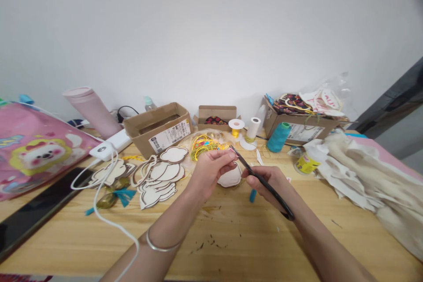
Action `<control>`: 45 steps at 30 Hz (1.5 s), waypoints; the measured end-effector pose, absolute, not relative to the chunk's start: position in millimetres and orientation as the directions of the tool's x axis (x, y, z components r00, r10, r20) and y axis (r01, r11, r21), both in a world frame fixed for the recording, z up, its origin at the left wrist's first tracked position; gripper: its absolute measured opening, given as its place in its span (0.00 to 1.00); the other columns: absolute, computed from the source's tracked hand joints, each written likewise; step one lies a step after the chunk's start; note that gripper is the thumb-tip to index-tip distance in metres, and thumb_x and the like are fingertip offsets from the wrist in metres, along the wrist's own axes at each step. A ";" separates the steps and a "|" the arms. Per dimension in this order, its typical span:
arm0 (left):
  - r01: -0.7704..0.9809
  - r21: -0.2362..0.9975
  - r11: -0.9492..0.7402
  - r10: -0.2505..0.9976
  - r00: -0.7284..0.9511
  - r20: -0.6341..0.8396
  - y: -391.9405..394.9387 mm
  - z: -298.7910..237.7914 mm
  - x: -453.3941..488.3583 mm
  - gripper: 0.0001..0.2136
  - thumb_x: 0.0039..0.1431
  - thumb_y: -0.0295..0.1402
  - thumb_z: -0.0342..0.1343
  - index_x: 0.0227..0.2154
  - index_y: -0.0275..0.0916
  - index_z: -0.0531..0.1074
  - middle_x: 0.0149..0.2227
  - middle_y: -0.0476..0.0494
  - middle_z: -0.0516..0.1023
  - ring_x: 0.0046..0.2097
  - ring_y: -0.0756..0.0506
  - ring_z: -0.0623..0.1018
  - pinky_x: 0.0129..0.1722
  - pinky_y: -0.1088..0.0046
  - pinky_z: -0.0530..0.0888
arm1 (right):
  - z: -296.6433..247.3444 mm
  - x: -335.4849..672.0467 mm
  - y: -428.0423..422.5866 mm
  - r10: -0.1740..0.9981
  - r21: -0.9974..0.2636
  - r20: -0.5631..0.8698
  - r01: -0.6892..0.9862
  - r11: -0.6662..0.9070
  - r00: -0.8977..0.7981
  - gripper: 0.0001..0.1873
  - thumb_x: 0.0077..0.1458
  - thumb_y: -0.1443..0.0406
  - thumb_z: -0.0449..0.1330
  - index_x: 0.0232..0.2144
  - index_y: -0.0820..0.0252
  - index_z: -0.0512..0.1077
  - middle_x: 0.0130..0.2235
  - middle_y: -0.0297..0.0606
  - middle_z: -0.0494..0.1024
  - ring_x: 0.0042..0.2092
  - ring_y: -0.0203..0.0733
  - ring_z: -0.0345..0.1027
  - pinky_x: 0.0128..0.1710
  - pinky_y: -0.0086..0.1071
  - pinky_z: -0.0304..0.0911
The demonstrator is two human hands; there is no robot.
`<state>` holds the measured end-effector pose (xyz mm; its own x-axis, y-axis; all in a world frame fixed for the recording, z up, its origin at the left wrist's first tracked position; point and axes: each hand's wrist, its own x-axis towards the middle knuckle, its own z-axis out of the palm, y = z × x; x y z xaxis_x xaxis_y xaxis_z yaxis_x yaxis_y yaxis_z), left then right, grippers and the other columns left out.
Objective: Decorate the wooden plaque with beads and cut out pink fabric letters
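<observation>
My left hand point(211, 169) is closed in a pinch, the thumb against the fingertips; what lies between them is too small to make out. My right hand point(269, 183) is closed around the middle of a long slim black tool point(266, 183). Its narrow tip meets my left fingertips, and its rear end reaches back over my right wrist. Whether it is scissors or tweezers I cannot tell. Beneath the hands lies a pale cloud-shaped piece with a dark edge point(229, 177), partly covered. A small blue thing point(253, 196) shows just below my right hand.
Several pale cut-out shapes point(158, 185) and a tangle of yellow cords point(205, 145) lie left. Behind stand cardboard boxes point(165, 130), a yellow spool point(235, 128) and a teal thread cone point(279, 137). Rightward are a glue bottle point(310, 158) and cloth point(370, 176); a white cable point(115, 224) crosses left.
</observation>
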<state>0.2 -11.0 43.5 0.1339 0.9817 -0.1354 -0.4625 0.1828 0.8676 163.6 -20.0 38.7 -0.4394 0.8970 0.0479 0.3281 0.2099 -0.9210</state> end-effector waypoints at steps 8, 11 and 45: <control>-0.477 0.858 0.190 0.981 0.134 -0.143 -10.2 42.6 -0.1 0.04 0.43 0.29 0.62 0.23 0.32 0.76 0.26 0.48 0.76 0.26 0.56 0.73 0.31 0.84 0.72 | 36.9 163.6 -18.5 0.898 -0.933 0.071 0.289 0.213 -0.434 0.24 0.43 0.47 0.56 0.23 0.64 0.68 0.20 0.31 0.59 0.22 0.30 0.50 0.20 0.25 0.47; -0.490 0.850 0.193 0.980 0.131 -0.147 -9.5 42.4 -0.7 0.04 0.43 0.29 0.62 0.23 0.32 0.76 0.26 0.48 0.76 0.26 0.56 0.73 0.31 0.84 0.73 | 36.2 164.8 -18.6 0.890 -0.942 0.075 0.260 0.211 -0.449 0.26 0.42 0.45 0.56 0.27 0.65 0.68 0.21 0.31 0.60 0.22 0.29 0.49 0.19 0.25 0.46; -0.244 0.970 -0.012 0.973 0.219 0.067 -15.6 22.5 16.5 0.07 0.43 0.32 0.62 0.27 0.37 0.76 0.33 0.44 0.79 0.35 0.48 0.76 0.38 0.73 0.70 | 40.8 160.7 -18.8 0.994 -0.991 0.078 -0.119 0.069 -0.076 0.18 0.43 0.57 0.61 0.33 0.62 0.64 0.15 0.24 0.62 0.16 0.30 0.56 0.15 0.25 0.53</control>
